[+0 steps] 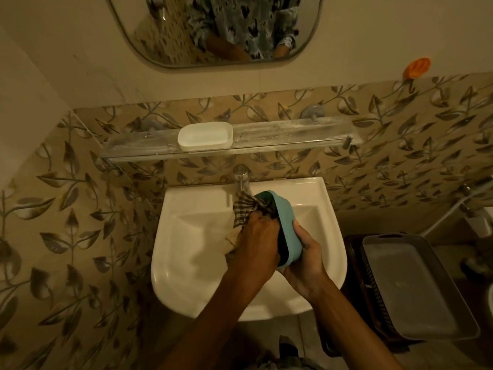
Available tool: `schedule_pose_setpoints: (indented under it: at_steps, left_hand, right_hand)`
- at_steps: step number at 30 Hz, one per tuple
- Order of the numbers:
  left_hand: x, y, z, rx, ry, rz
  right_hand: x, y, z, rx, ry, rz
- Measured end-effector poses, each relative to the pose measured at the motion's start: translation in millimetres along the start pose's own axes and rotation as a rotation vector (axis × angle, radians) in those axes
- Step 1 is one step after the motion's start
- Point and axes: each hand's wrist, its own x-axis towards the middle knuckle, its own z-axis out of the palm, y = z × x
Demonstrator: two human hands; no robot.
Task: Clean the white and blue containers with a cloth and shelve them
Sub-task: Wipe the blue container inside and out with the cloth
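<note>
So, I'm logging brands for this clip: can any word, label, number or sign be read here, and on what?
None: no text can be read in this view.
blue container in the right hand: plain, no label shows.
white container on the shelf: plain.
cloth in the left hand: checked pattern only.
grey tray: no marking shows.

On shelf behind sink, first container; over sink, second container; right of sink, tray.
</note>
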Motion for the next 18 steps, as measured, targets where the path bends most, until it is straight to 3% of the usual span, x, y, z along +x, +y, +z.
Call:
schedule_pose_setpoints:
  at_steps: [3, 8, 10, 14, 18]
  left_hand:
    - [3.8, -7.6, 0.3, 0.08, -0.178, 0.13]
    - [-4.9, -12.2, 9.0, -0.073, -0.492, 0.305]
    - [-2.8, -18.1, 10.7, -0.038, -0.457, 0.356]
    - [19.9, -20.1, 6.1, 0.263, -0.19, 0.474]
    - [30.3, -16.9, 6.4, 0.295, -0.164, 0.342]
  right_hand:
    - [-3.5, -2.1, -5.1, 0.02, 0.008, -0.003]
    - [-5.5, -10.7, -15.7, 0.013, -0.004, 0.036]
    - [-4.7, -12.4, -16.2, 0.026, -0.017, 0.05]
    - [0.3, -23.8, -12.2, -0.002, -0.05, 0.036]
    - [2.9, -27.7, -10.2, -0.006, -0.057, 0.025]
